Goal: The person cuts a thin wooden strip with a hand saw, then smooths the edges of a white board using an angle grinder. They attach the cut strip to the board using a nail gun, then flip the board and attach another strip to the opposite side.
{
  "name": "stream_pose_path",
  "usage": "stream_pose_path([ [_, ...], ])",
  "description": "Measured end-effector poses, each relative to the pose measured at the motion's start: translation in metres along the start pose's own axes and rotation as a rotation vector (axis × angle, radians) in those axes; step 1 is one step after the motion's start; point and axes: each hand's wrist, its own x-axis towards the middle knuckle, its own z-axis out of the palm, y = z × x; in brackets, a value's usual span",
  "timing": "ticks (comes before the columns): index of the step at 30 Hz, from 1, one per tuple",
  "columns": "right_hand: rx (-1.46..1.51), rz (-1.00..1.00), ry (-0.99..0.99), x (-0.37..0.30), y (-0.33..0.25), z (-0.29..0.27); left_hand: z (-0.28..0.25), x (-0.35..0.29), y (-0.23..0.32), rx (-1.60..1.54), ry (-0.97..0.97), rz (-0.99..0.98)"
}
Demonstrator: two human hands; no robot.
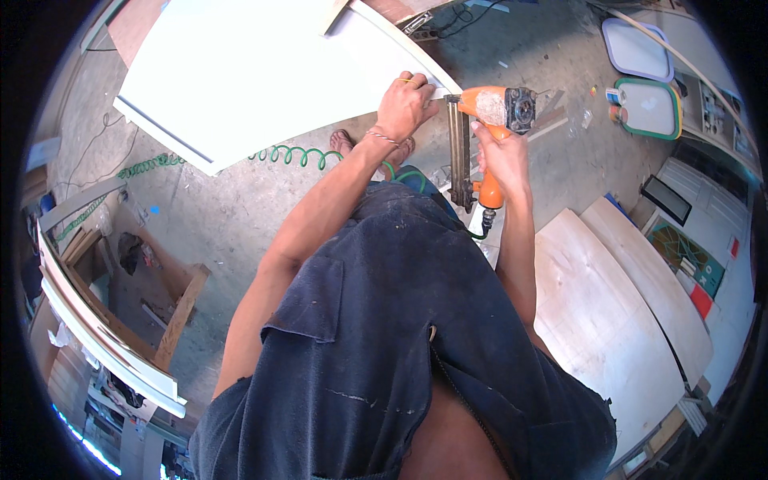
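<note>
My right hand (506, 160) is wrapped round the handle of an orange nail gun (494, 107), whose body has worn, pale patches. The gun's nose meets the right corner of a large white panel (264, 76), and its long magazine (459, 148) hangs down toward me. At that same corner my left hand (405, 104) grips the panel's edge with curled fingers, just left of the nose. A pale edge strip runs along the panel there; the fingers partly hide it. A dark air hose fitting (487, 218) joins the base of the gun's handle.
A coiled green hose (296, 155) crosses behind my left forearm, above the concrete floor (232, 208). Curved plywood sheets (600, 320) lie at the right. A wooden frame (180, 316) stands at the left. Trays with coloured rims (650, 109) sit at the far right.
</note>
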Motion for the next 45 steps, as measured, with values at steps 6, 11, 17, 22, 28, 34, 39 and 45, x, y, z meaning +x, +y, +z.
stream_pose_path([
  [6, -0.017, 0.042, 0.012, -0.0008, -0.003, 0.0009, 0.0003, -0.0005, -0.0007, -0.004, -0.004, 0.011],
  [11, -0.01, 0.009, 0.001, 0.0009, 0.0007, 0.0008, 0.0004, -0.0014, -0.0001, -0.006, -0.008, 0.008],
  [17, -0.024, 0.005, 0.002, -0.0007, -0.0021, 0.0026, -0.0016, -0.0023, 0.0016, 0.01, -0.034, 0.003],
  [22, -0.022, -0.012, -0.004, 0.0016, -0.0001, 0.0021, -0.0012, -0.0027, 0.0029, 0.003, -0.028, 0.015],
  [28, -0.047, 0.0, -0.002, 0.0022, 0.0007, 0.0021, 0.0, -0.0035, 0.0031, 0.008, -0.02, 0.018],
  [34, -0.045, 0.011, 0.002, 0.0028, 0.0005, 0.0019, -0.001, -0.0038, 0.0041, 0.011, -0.033, 0.011],
  [39, -0.032, 0.011, 0.007, 0.0013, -0.0019, 0.0024, -0.0028, -0.0039, 0.0046, 0.009, -0.042, 0.011],
  [45, -0.053, 0.029, 0.002, -0.0054, -0.0051, 0.0008, -0.003, -0.01, 0.0079, -0.008, -0.056, -0.004],
])
